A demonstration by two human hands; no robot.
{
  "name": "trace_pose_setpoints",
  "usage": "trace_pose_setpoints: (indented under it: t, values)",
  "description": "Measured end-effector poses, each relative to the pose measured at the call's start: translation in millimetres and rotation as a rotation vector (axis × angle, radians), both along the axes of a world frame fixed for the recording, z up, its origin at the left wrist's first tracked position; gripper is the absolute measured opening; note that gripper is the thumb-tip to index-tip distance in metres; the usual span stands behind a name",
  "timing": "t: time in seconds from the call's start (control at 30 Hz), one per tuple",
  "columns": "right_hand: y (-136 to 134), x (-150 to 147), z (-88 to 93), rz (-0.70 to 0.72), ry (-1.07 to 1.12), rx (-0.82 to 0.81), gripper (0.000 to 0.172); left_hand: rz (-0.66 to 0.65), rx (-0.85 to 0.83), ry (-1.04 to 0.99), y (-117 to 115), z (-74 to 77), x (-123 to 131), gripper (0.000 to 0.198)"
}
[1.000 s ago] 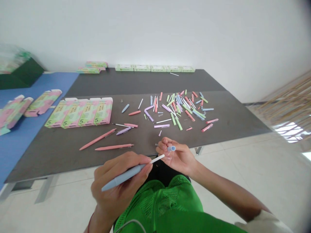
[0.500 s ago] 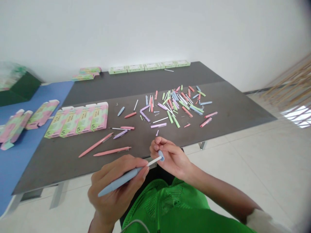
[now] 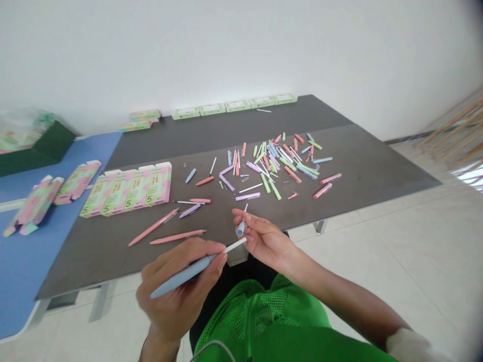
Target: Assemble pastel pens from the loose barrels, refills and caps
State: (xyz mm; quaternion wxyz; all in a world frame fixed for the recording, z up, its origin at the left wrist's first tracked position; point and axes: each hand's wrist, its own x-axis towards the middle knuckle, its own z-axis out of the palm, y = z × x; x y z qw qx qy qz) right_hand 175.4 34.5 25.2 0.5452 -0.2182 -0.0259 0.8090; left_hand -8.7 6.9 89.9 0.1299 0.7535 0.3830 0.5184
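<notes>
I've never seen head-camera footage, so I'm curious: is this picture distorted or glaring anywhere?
In the head view, the wide lens bends the dark grey table, the top right corner darkens, sunlight glares on the pale tiled floor, and the pale blue pen in the left hand looks sharp.

Pen bits on a work table, cartons off to the left

Loose pen parts [image 3: 271, 168] sit in a heap on the right half of the table [image 3: 362, 166]; a row of flat cartons [image 3: 126, 188] lies on the table left of them; two long pens [image 3: 166, 232] lie in front of that row; more closed boxes [image 3: 230, 106] line the far edge, with a small stack [image 3: 139, 120] at the far left corner; a mat [image 3: 22, 261] runs along the table's left side, with two more flat cartons [image 3: 77, 182] on it and a box [image 3: 53, 146] behind them; over the near edge, the left hand [image 3: 181, 286] grips a pen barrel [image 3: 184, 275]; just right of it, the right hand [image 3: 264, 236] pinches a pen cap [image 3: 240, 229].
</notes>
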Motion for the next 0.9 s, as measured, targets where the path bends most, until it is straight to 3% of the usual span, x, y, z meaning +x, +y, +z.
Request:
trace_pose_setpoints:
  t: [0.27, 0.5, 0.9]
  values:
    - [8.7, 4.9, 5.6, 0.016, -0.002, -0.084, 0.018, 0.084, -0.052, -0.046, -0.3, 3.0, -1.4, 0.010]
    - [0.2, 4.8, 11.0, 0.035, -0.022, -0.040, 0.024, 0.026, 0.068, 0.065, -2.7, 5.3, -0.5, 0.018]
    - [-3.3, 3.5, 10.2, 0.042, -0.089, -0.013, 0.021, 0.073, 0.132, 0.115, -9.2, 13.9, -9.0, 0.019]
